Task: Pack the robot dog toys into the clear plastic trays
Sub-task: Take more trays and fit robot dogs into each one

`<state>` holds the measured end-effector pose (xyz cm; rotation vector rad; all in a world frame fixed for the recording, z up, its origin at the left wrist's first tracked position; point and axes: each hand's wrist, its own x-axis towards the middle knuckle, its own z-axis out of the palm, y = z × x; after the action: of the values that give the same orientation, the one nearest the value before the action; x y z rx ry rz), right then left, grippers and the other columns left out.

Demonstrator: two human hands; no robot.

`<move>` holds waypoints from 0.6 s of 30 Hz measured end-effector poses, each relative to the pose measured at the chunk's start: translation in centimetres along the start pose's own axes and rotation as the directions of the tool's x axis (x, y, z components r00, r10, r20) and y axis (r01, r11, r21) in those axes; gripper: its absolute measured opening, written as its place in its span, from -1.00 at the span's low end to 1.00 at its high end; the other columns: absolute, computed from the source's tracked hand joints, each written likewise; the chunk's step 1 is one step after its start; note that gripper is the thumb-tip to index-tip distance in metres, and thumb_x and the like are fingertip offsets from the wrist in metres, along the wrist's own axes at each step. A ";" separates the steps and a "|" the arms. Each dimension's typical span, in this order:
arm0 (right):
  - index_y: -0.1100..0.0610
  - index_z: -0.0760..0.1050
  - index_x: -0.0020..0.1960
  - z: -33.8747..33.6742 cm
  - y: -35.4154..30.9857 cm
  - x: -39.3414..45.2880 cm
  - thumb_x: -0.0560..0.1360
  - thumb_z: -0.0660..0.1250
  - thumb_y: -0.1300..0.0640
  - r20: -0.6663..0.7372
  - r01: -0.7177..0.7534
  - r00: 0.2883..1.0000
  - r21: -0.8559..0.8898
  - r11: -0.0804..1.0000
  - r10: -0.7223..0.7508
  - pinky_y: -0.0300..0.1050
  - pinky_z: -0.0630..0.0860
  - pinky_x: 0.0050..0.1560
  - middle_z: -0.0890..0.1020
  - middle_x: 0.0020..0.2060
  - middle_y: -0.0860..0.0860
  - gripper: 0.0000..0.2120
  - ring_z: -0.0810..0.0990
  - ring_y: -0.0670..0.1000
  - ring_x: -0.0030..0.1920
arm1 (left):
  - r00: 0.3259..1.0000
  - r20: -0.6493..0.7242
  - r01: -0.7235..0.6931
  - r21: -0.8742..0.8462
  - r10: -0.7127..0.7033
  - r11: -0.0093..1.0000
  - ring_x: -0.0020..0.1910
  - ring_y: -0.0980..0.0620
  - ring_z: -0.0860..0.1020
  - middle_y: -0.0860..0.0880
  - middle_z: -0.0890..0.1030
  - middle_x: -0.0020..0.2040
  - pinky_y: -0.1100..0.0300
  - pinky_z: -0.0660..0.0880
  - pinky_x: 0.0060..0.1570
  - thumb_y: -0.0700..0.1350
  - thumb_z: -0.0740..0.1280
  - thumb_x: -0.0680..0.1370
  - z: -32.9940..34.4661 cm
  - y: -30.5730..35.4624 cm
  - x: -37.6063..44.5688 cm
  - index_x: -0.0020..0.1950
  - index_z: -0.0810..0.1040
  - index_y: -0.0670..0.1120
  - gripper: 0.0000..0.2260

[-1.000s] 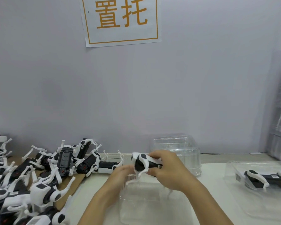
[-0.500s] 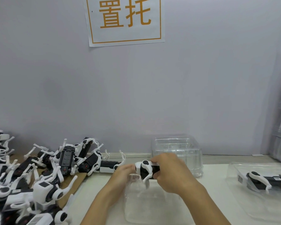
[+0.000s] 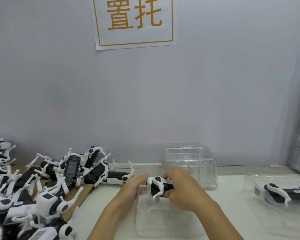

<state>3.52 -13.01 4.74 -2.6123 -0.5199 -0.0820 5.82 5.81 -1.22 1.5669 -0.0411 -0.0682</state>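
Note:
A black and white robot dog toy [image 3: 157, 187] hangs just over the far end of a clear plastic tray [image 3: 156, 220] in front of me. My right hand [image 3: 181, 189] grips the toy's body from the right, fingers curled round it. My left hand [image 3: 133, 185] touches the toy's left end, fingers fairly straight; its fingertips are partly hidden behind the toy. The toy's white legs point down into the tray.
A heap of several robot dog toys [image 3: 42, 186] covers a brown cardboard sheet [image 3: 76, 196] at left. A stack of clear trays [image 3: 189, 168] stands against the wall. At right, another clear tray [image 3: 260, 210] holds a packed toy [image 3: 284, 192].
Both hands have lowered the toy towards the tray's far end. Its legs now reach down into the tray.

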 end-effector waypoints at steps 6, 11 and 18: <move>-0.06 0.53 0.26 0.6 0.3 -0.1 0.47 0.39 0.14 -0.020 -0.013 1.000 -0.021 1.000 0.013 -0.07 0.43 0.25 0.56 0.19 -0.06 -0.63 0.49 0.02 0.26 | 0.988 -0.151 0.007 0.103 0.009 0.995 0.00 0.01 0.61 -0.11 0.66 0.03 0.23 0.49 -0.03 -0.31 0.36 0.54 0.7 -0.1 0.2 0.08 0.60 -0.21 -0.86; -0.07 0.52 0.28 0.6 0.4 -0.1 0.46 0.39 0.13 -0.046 -0.008 0.999 -0.015 1.000 0.007 -0.10 0.42 0.24 0.56 0.24 -0.06 -0.61 0.48 0.00 0.28 | 0.988 -0.154 0.028 0.102 -0.012 0.994 0.07 -0.01 0.60 -0.11 0.66 0.08 0.21 0.48 0.04 -0.27 0.36 0.56 0.7 0.2 -0.2 0.12 0.60 -0.20 -0.85; -0.09 0.52 0.30 0.9 0.5 0.1 0.48 0.40 0.14 -0.032 -0.002 0.999 -0.045 0.999 0.000 -0.10 0.43 0.24 0.55 0.25 -0.05 -0.60 0.50 0.02 0.27 | 0.985 -0.151 0.101 0.124 -0.082 0.987 0.14 -0.04 0.59 -0.12 0.64 0.10 0.06 0.47 0.28 -0.31 0.44 0.40 1.0 1.0 -0.2 0.09 0.60 -0.17 -0.73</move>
<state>3.81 -12.98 3.68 -2.6508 -0.5113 -0.1367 5.59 4.79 -0.21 1.7017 0.1436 -0.0239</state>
